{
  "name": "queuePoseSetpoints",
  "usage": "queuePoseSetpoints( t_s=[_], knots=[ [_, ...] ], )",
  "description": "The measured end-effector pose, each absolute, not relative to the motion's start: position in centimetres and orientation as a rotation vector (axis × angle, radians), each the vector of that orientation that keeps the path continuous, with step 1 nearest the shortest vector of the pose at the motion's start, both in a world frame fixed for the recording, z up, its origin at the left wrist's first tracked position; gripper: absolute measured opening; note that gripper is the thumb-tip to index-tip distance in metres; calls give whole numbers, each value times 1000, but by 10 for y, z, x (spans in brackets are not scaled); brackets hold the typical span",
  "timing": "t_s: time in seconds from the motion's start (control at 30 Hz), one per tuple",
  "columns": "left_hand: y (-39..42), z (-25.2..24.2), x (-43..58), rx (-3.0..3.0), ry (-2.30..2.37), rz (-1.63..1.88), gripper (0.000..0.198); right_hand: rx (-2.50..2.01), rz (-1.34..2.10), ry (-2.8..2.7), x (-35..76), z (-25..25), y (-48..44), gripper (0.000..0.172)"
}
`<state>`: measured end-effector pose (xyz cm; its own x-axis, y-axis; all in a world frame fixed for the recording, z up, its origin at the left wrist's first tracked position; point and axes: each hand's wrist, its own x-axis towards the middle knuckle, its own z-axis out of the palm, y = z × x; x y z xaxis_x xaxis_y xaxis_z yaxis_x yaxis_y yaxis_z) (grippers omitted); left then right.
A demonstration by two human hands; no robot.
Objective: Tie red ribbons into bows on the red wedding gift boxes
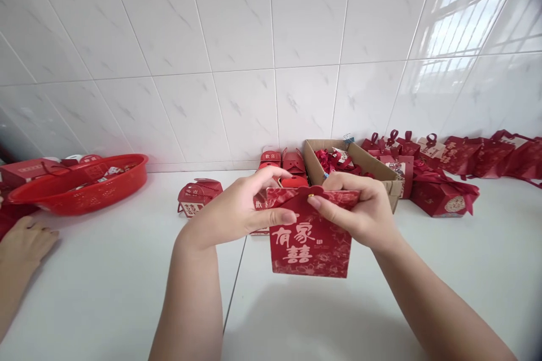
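A red gift box [312,254] with pale pink Chinese characters hangs upright above the white table, held between both my hands. My left hand [258,203] grips its upper left corner, thumb on the front face and fingers behind. At the upper right edge, my right hand [359,206] is closed on the box, its thumb pressing near a small gold-coloured spot at the top centre. The scalloped top flap stands up between my hands. What is inside the box is hidden. Just behind it, more red boxes [293,162] are partly covered by my fingers.
A cardboard box [392,177] holds red ribboned items. Along the wall at right stand several red favour bags [455,155] and a ribboned box [440,197]. A small red box [199,194] sits left of centre. Far left are a red plastic basin [80,194] and another person's hand [29,240].
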<state>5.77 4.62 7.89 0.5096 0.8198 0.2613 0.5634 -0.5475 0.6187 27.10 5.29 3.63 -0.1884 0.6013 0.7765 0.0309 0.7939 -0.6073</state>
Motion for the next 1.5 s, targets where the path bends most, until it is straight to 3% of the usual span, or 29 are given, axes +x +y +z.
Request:
queuePoseSetpoints(
  t_s=[0.17, 0.4, 0.53, 0.63, 0.7, 0.87, 1.07, 1.5],
  knots=[
    [43, 85, 44, 2365, 1206, 693, 22, -636, 573, -1534, 278, 37, 55, 30],
    [38, 91, 30, 2264, 1194, 1114, 14, -670, 836, -1499, 278, 36, 64, 32],
    [39, 86, 42, 2036, 1011, 1617, 10, -548, 903, -1703, 266, 31, 59, 29],
    [36, 81, 64, 1990, 779, 1919, 26, -358, 799, -1896, 250, 25, 49, 23],
    [33, 78, 76, 2097, 717, 1917, 36, -219, 644, -1960, 242, 22, 43, 20],
    [29, 76, 75, 2298, 805, 1722, 14, -126, 208, -1970, 247, 27, 35, 12],
    [23, 83, 59, 2325, 765, 1303, 24, -195, -81, -1993, 266, 41, 31, 10],
    [13, 85, 78, 2180, 920, 1221, 12, -179, 84, -1988, 271, 41, 33, 11]
  ],
)
